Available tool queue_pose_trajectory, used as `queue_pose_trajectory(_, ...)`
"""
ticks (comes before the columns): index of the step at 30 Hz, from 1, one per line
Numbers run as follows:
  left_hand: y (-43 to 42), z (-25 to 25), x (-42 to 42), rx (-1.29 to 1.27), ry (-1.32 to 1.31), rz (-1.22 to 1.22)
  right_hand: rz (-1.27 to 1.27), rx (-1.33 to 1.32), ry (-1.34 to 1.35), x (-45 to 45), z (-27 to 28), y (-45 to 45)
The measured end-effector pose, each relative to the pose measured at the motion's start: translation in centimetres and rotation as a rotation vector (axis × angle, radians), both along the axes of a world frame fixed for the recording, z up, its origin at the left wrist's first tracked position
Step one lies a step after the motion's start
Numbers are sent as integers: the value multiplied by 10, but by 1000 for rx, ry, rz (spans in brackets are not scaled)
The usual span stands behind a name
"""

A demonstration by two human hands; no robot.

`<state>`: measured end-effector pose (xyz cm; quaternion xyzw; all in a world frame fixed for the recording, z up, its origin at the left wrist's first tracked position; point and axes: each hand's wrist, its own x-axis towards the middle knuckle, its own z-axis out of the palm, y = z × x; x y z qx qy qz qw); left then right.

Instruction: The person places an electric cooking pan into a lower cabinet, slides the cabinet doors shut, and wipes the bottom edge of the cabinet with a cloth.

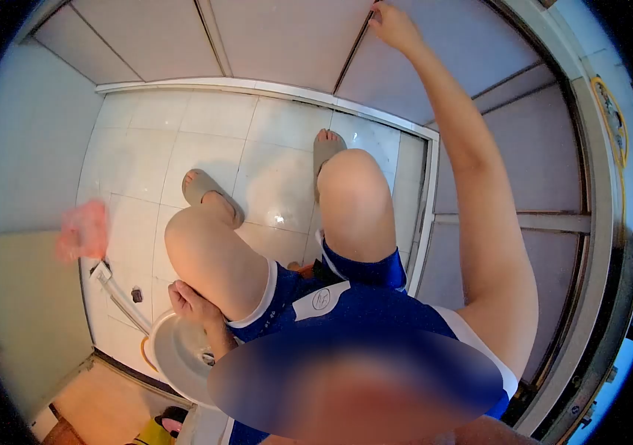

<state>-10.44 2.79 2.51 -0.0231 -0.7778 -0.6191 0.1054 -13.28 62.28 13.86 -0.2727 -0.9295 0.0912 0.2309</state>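
My right arm stretches far out, and my right hand (397,28) is at a dark vertical seam in the grey cabinet panels (279,37), near the top edge of the view. Its fingers are bent together at the seam; what they hold, if anything, is too small to make out. My left hand (194,302) is beside my bent knee, over the rim of a white round washbasin (175,345). The fingers of that hand are curled in, and nothing in them can be identified. A blurred patch covers part of my body.
Pale glossy tiles (205,122) form the floor under my sandals (212,194). A pink plastic bag (85,231) is at the left, close to a white pipe (120,297). A yellow cable (613,122) hangs along the right side. Metal frame rails (257,87) edge the panels.
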Motion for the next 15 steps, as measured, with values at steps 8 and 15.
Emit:
queue_pose_trajectory(8, -2, -1, 4, 63, -12, 5, 153, 485, 10, -4, -21, 20)
queue_pose_trajectory(15, -8, -14, -1, 39, 55, 30, 196, 112, 9, -19, 94, -92)
